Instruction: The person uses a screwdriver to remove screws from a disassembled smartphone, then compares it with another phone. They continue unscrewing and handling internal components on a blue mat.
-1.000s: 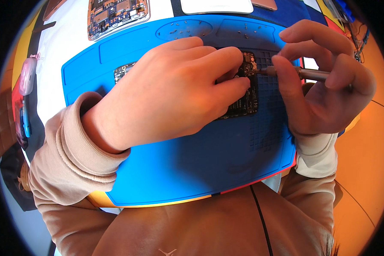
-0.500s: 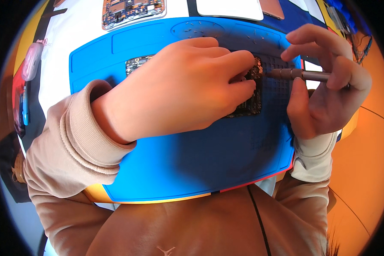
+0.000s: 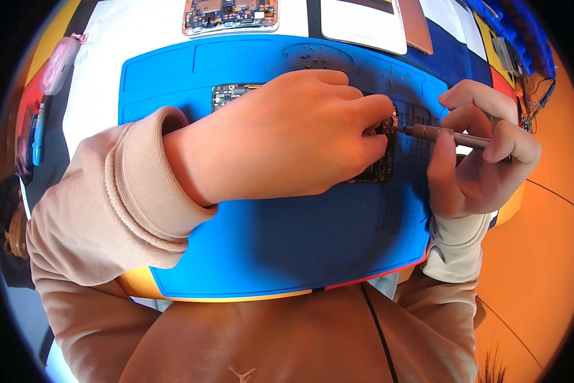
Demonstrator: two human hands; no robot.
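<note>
The opened phone (image 3: 383, 168), blackish with tiny silvery and coppery parts at its 2 visible ends, lies on the blue mat (image 3: 287, 249) beneath the curled left hand (image 3: 287, 137), whose grip I cannot tell; the right hand (image 3: 478, 175) grips a slim screwdriver (image 3: 426, 132).

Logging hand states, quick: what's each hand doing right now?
Left hand: over black rectangular opened phone; grip cannot be told.
Right hand: holding slim metallic screwdriver.

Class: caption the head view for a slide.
Left hand over an opened phone, right hand holding a screwdriver, above blue mat.
</note>
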